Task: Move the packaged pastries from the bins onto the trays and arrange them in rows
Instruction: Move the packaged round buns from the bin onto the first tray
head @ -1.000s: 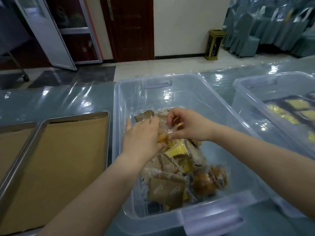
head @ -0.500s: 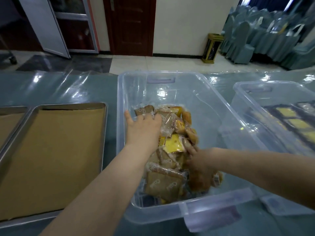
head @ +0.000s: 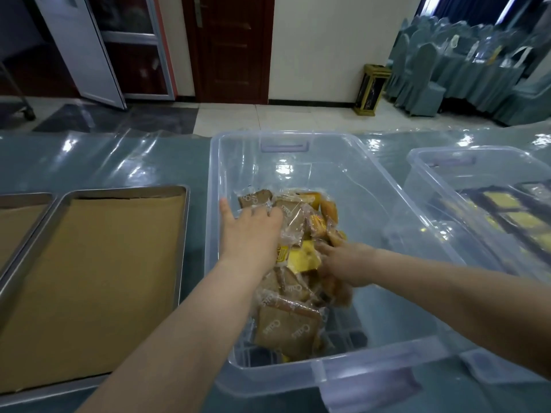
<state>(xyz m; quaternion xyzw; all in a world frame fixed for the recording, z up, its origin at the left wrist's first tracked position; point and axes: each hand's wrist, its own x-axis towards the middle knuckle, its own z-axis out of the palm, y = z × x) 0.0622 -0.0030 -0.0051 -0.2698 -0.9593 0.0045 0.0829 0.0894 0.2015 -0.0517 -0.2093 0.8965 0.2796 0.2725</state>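
A pile of packaged pastries (head: 290, 293), brown and yellow in clear wrappers, lies in the middle clear plastic bin (head: 369, 374). My left hand (head: 250, 234) rests palm down on the far part of the pile, thumb spread toward the bin's left wall, fingers bent onto the wrappers. My right hand (head: 343, 263) reaches in from the right, its fingers pushed against a yellow packet (head: 302, 257) at mid-pile; what is under its palm is blurred. Left of the bin lies a metal tray (head: 182, 248) lined with brown paper, with no pastries on it.
A second paper-lined tray (head: 26, 198) shows at the far left edge. Another clear bin (head: 432, 162) with dark-and-yellow packaged pastries stands to the right. Shiny plastic sheeting covers the teal table (head: 104, 165). Beyond are a tiled floor, doors, a bin and covered chairs.
My right hand dropped from the top of the pile to its near right side, then slid up against the yellow packet. My left hand stayed on the far part of the pile.
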